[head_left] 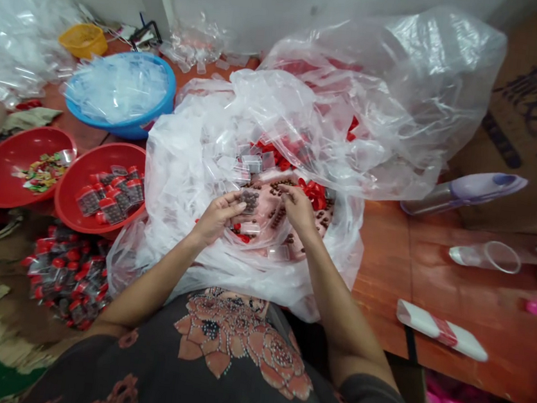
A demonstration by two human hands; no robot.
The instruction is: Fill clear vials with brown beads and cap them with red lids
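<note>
Small clear box (250, 201), dark balls (251, 205) inside: is held pinched in the left grip (223, 216), above the white plastic bag (167, 177). Right grip (299, 210): is narrowed, set low over loose brown balls (276, 215) spread on pink material (264, 209); whether any ball is pinched cannot be told. Red pieces (312, 194): are placed just beside the right grip. Red bowl (68, 190): is stocked with red-capped boxes (116, 197). Handling, as judged: box best kept level and lightly held, balls gathered few at a time, spillage thereby avoided.
</note>
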